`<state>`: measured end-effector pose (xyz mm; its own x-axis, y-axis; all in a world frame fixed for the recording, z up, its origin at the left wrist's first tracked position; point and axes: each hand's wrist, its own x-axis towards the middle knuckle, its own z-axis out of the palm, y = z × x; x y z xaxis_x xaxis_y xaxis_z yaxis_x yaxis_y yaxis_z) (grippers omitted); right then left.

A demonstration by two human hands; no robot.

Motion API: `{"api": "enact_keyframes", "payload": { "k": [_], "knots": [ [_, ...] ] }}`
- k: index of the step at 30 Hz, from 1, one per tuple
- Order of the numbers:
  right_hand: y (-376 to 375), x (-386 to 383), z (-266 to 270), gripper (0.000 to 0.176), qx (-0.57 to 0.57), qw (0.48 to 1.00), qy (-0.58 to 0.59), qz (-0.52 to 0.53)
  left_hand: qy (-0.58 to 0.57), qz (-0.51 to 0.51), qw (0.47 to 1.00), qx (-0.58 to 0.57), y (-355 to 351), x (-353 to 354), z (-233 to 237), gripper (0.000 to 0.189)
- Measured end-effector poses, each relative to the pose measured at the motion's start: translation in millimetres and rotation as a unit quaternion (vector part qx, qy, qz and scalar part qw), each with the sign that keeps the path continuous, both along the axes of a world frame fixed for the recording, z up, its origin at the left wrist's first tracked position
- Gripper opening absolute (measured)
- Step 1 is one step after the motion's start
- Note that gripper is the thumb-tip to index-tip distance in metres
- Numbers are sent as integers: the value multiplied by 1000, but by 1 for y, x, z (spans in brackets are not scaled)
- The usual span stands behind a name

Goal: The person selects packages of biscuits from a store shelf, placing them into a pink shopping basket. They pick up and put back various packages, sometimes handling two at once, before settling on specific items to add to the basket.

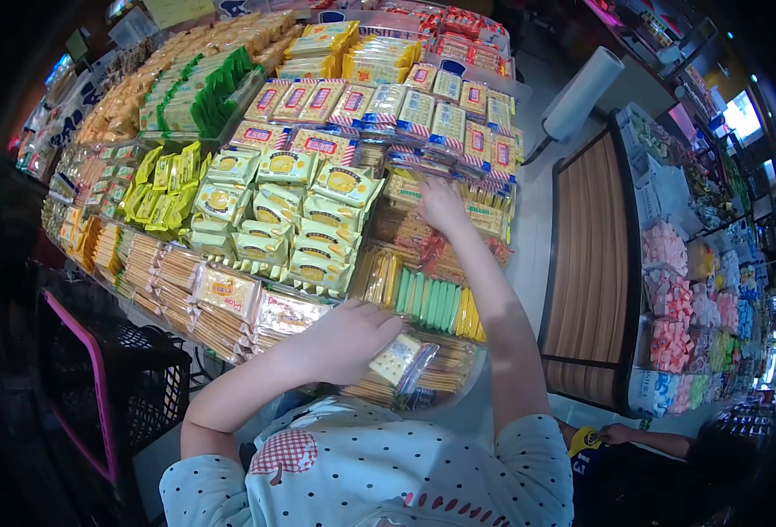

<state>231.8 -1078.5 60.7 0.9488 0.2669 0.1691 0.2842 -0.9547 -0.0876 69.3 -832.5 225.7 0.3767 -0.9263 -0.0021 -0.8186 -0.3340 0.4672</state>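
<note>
My left hand is closed at the front edge of the display, its curled fingers on a clear packet of square crackers that tilts over bundles of thin breadsticks. Farther out, my right hand reaches among cracker packs on the right side. Its fingertips are small and partly hidden against the packs, so its grip is unclear. Just beyond it lie blue-and-white wrapped cracker packs. Between my hands stands a row of green packets. Pale green packets fill the middle.
A black crate with a pink edge stands at the lower left. To the right are a brown slatted panel, a white roll and shelves of pink packages. Another person's arm shows at the lower right.
</note>
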Motion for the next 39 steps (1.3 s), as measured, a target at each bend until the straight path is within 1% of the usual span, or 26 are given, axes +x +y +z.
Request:
{"api": "enact_keyframes", "payload": {
  "k": [3, 4, 5, 6, 8, 9, 11, 12, 14, 15, 16, 17, 18, 20, 24, 26, 27, 29, 33, 35, 36, 38, 39],
  "knots": [
    [0, 4, 2, 37, -28, 999, 25, -2, 51, 35, 998, 16, 14, -7, -5, 47],
    [0, 7, 3, 42, -23, 999, 37, 1, 52, 37, 998, 13, 16, -9, -5, 47],
    [1, 9, 4, 47, -16, 999, 49, 4, 58, 47, 997, 19, 18, -11, -4, 42],
    [1, 10, 5, 47, -18, 999, 50, 7, 63, 57, 996, 25, 19, -12, -2, 38],
    [-1, 16, 7, 57, -35, 997, 74, 13, 69, 63, 995, 24, 22, -14, -1, 38],
    [-1, 21, 6, 57, -37, 996, 73, 16, 74, 65, 995, 25, 24, -14, 0, 38],
    [1, 28, 6, 77, -54, 981, 185, -13, 71, 70, 995, 18, 27, -16, -2, 38],
    [1, 29, 7, 77, -57, 981, 185, -11, 70, 69, 995, 13, 28, -17, -3, 38],
    [1, 29, 8, 95, 30, 964, 263, -7, 71, 72, 995, 10, 29, -17, -5, 38],
    [1, 30, 9, 95, 28, 964, 263, -7, 71, 72, 995, 9, 30, -17, -6, 38],
    [1, 31, 10, 100, 40, 959, 279, -21, 71, 73, 995, 8, 31, -17, -7, 38],
    [3, 31, 12, 106, 52, 953, 295, -36, 72, 76, 995, 0, 32, -18, -8, 43],
    [4, 29, 14, 106, 51, 953, 295, -36, 73, 78, 994, -8, 33, -18, -10, 48],
    [6, 26, 17, 105, 23, 967, 252, -42, 69, 82, 994, -8, 36, -18, -12, 48],
    [11, 28, 23, 102, 1, 961, 269, -56, 65, 96, 993, -17, 43, -19, -12, 47],
    [12, 29, 27, 96, -46, 954, 289, -61, 59, 104, 992, -30, 46, -20, -12, 47],
    [13, 28, 28, 96, -48, 954, 289, -59, 54, 108, 992, -43, 48, -20, -12, 47],
    [16, 25, 31, 89, -58, 965, 248, -60, 60, 114, 991, -38, 51, -20, -9, 47],
    [17, 15, 33, 85, -36, 974, 220, -50, 59, 135, 989, -29, 60, -20, -8, 49],
    [14, 9, 29, 80, -24, 991, 127, -32, 59, 150, 986, -33, 67, -21, -7, 50],
    [13, 8, 29, 80, -28, 991, 125, -26, 60, 161, 984, -36, 71, -22, -6, 52],
    [11, 7, 30, 66, 26, 988, 145, -40, 54, 178, 982, -44, 81, -24, -2, 54],
    [11, 3, 28, 54, 49, 993, 103, -26, 38, 193, 979, -62, 86, -26, -2, 55]
  ]
}}
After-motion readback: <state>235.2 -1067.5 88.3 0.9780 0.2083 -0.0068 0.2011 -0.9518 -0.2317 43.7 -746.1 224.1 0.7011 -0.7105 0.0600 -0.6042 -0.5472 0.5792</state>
